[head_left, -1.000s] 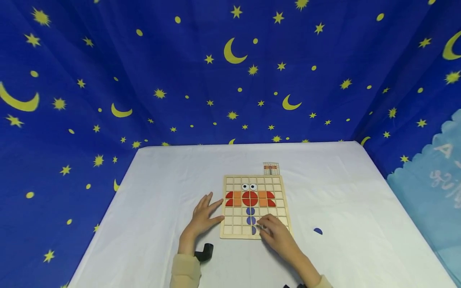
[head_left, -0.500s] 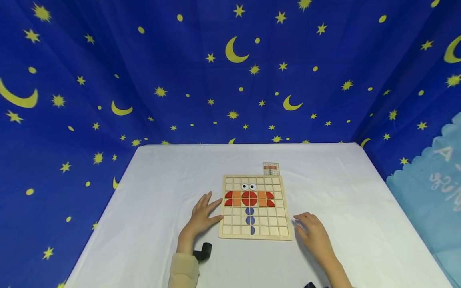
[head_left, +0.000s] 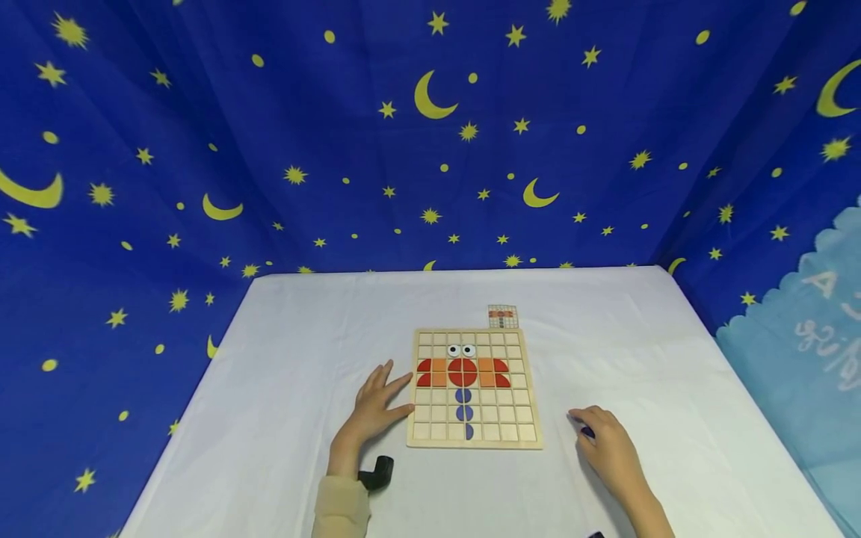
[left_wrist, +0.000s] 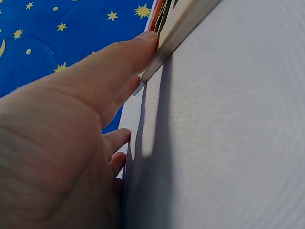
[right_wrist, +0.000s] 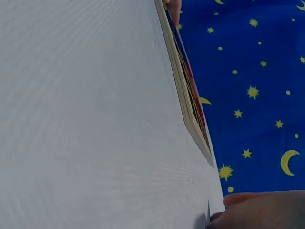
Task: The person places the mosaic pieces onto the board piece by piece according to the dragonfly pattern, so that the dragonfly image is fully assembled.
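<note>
My left hand [head_left: 373, 407] lies with spread fingers at the left edge of a square wooden grid board [head_left: 501, 441], thumb and forefinger right at its rim. In the left wrist view the thumb [left_wrist: 143, 45] rests against the board's side. To the right of the board, my right hand [head_left: 608, 448] has its thumb and curled fingers around a dark blue half-circle piece [head_left: 588, 432], partly hidden by the fingers. The board bears white eye pieces [head_left: 460, 350], red quarter circles [head_left: 463, 372], orange squares [head_left: 486, 372] and a column of blue half circles [head_left: 464, 412].
A small pattern card [head_left: 502, 316] lies behind the board. The white cloth [head_left: 323, 336] covers the table, with a blue star-and-moon curtain [head_left: 336, 112] behind. A black wrist strap part [head_left: 378, 474] sits beside the left wrist.
My right hand has left the board's lower middle and moved right to the loose blue half circle. The left hand stays at the board's edge. The view has shifted slightly.
</note>
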`<state>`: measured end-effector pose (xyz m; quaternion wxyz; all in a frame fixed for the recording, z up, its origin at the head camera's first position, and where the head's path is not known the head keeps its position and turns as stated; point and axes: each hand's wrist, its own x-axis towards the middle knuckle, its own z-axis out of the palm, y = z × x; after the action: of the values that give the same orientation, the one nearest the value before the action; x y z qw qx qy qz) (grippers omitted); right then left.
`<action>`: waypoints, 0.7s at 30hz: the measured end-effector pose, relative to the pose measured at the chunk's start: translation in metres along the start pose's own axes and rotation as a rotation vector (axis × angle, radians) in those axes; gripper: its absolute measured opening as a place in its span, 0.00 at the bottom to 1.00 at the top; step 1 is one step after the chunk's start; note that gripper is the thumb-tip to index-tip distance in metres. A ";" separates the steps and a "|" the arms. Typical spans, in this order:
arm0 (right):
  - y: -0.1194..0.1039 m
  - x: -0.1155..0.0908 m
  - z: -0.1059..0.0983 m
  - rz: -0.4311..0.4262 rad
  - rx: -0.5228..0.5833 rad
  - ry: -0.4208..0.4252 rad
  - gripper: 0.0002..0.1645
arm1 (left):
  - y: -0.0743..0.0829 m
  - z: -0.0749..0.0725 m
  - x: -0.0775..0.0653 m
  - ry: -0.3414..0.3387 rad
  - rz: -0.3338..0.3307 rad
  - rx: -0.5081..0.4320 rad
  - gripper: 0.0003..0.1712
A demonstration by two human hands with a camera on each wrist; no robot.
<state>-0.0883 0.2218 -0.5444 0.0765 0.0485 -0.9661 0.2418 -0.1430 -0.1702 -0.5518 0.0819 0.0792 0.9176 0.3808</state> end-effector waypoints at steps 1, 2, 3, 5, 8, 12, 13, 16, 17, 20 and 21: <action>0.000 0.000 0.000 -0.004 0.007 0.003 0.21 | 0.000 0.000 0.000 0.001 0.001 -0.003 0.34; 0.000 0.001 0.001 -0.007 0.014 0.004 0.21 | 0.000 0.000 0.000 0.001 0.001 -0.004 0.34; 0.000 0.001 0.002 -0.011 0.022 0.006 0.21 | 0.000 0.000 0.000 0.001 0.001 -0.004 0.34; 0.000 0.002 0.003 -0.020 0.038 0.011 0.20 | 0.001 0.000 0.000 0.002 0.001 -0.005 0.34; 0.000 0.003 0.002 -0.011 0.055 0.005 0.20 | 0.001 0.000 -0.001 -0.001 -0.002 -0.014 0.34; 0.002 0.001 -0.004 0.034 0.030 -0.010 0.21 | 0.001 0.002 -0.001 -0.007 -0.003 -0.017 0.34; 0.002 0.001 -0.006 0.048 0.020 -0.011 0.21 | 0.000 0.002 -0.001 -0.008 -0.003 -0.018 0.34; 0.005 -0.002 -0.011 0.073 0.012 -0.023 0.21 | 0.000 0.002 0.000 -0.008 0.000 -0.019 0.34; 0.006 -0.002 -0.012 0.076 0.022 -0.027 0.21 | 0.000 0.001 0.000 -0.007 0.000 -0.019 0.34; 0.006 -0.004 -0.013 0.073 0.067 -0.043 0.22 | -0.001 0.001 0.000 -0.005 0.004 -0.019 0.34; 0.005 -0.004 -0.012 0.068 0.080 -0.042 0.23 | -0.001 0.000 0.001 -0.003 0.006 -0.018 0.34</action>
<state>-0.0833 0.2321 -0.5365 0.0459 0.0237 -0.9582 0.2815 -0.1435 -0.1707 -0.5531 0.0827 0.0815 0.9139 0.3891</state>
